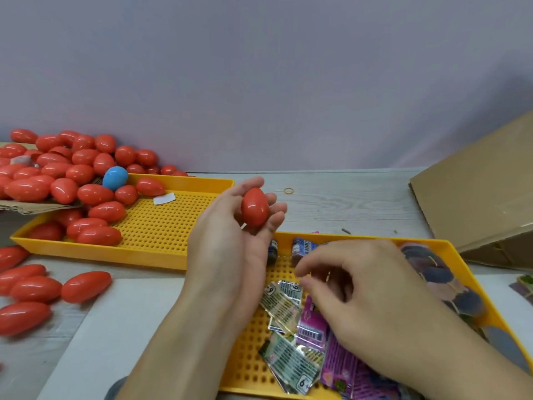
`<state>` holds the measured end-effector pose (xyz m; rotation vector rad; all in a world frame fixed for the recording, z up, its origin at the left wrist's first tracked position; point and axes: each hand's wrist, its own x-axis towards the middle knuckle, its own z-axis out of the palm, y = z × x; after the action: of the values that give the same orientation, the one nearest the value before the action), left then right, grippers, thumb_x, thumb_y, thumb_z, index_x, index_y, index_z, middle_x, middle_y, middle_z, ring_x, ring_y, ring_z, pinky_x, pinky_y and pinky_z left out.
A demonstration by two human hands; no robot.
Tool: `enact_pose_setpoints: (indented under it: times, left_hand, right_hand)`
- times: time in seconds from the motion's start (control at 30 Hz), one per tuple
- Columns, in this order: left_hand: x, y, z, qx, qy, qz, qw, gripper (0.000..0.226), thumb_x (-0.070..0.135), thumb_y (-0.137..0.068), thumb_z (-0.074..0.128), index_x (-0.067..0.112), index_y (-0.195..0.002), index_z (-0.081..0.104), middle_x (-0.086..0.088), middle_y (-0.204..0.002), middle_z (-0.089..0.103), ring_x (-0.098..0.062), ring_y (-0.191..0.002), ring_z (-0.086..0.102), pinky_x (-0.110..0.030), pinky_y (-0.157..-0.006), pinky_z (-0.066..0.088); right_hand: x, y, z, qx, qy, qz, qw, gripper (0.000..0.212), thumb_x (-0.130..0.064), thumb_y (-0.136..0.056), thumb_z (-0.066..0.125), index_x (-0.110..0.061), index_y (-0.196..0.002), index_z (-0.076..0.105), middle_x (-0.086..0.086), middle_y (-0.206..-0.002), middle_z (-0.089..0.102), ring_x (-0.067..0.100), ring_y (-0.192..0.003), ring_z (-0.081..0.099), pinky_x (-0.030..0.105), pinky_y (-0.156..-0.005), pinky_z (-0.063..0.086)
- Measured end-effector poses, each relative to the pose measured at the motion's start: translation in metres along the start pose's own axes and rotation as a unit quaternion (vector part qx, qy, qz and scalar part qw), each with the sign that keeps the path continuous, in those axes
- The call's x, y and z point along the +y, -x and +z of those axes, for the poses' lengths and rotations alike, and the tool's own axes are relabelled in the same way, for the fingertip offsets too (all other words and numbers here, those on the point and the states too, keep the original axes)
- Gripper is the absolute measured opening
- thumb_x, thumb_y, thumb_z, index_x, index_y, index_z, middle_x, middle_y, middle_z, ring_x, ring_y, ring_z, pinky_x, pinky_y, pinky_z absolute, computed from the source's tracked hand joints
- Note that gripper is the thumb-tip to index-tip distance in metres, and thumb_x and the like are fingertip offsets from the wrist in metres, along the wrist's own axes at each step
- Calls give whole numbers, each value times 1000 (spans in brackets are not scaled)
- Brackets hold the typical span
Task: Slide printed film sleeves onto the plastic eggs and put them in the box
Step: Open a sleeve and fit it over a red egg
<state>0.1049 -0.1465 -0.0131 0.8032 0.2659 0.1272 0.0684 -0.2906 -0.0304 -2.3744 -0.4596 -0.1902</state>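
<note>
Table (pixel 360 203): grey wood grain, carrying all items. Box (pixel 476 192): brown cardboard, far right, tilted, opening not visible. Left tray (pixel 161 226): yellow, perforated, partly filled with red eggs (pixel 95 194) spilling from a cardboard flap; one blue egg (pixel 114 177) among them; more red eggs loose on table at left. Right tray (pixel 450 249): yellow, raised rim, holding sleeves (pixel 291 362).

Left hand (pixel 230 241): palm up, fingers curled round one egg (pixel 255 207), held upright above the gap between trays. Right hand (pixel 354 287): hovering over sleeves, fingertips drawn together; whether pinching a sleeve cannot be told.

Egg: judged light, rigid, glossy, likely slippery; grip at the widest part. Sleeves: judged thin, limp, creasing easily; take by an open edge. Clear path to box over right tray rim; rim likely to snag low moves.
</note>
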Motion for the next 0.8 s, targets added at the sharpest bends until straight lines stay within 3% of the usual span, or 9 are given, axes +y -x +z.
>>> enact_pose_setpoints:
  times: [0.13,0.23,0.33,0.5,0.67,0.8]
  left_hand:
    - [-4,-3,-2,7,-11,24,1000,15,6,-96,58,-6,-95,68,-15,-85,65,-16,-68,70,-20,-62,56]
    - [-7,-5,-4,5,-27,39,999,15,3,-97,56,-5,-95,68,-14,-82,66,-14,-67,71,-21,-63,57]
    - [-8,-5,-5,0,-54,42,998,16,4,-97,55,-4,-93,69,-14,-84,67,-14,-67,72,-22,-64,57]
    - [-8,-4,-4,-2,-66,41,997,16,4,-97,56,-4,-94,69,-14,-84,68,-15,-68,72,-23,-64,58]
    - [-9,-3,-3,-9,-75,42,996,16,4,-98,54,-3,-95,69,-14,-86,68,-15,-68,72,-23,-64,58]
    - [-7,-2,-2,-32,-74,31,996,23,8,-101,47,-3,-102,67,-13,-83,71,-16,-63,68,-23,-56,55]
  right_hand:
    - [-10,1,4,-75,-9,21,997,23,-53,-74,76,-35,-87,70,-22,-87,61,-3,-79,56,11,-65,43]
    - [-16,0,8,-106,17,51,993,36,-61,-68,78,-41,-97,69,-16,-78,57,-6,-78,53,15,-62,41]
    - [-16,0,9,-101,3,79,992,37,-55,-69,81,-45,-103,71,-18,-74,57,-9,-78,55,13,-60,42]
    - [-14,1,4,-108,-48,84,989,26,-46,-70,84,-42,-95,75,-14,-79,67,-4,-77,60,12,-68,47]
    - [-11,1,6,-101,-43,77,991,20,-37,-73,85,-38,-92,77,-13,-76,67,-6,-78,60,10,-64,45]
    - [-10,-1,9,-92,-12,31,995,10,-33,-78,80,-32,-87,76,-1,-73,67,9,-75,59,25,-70,47]
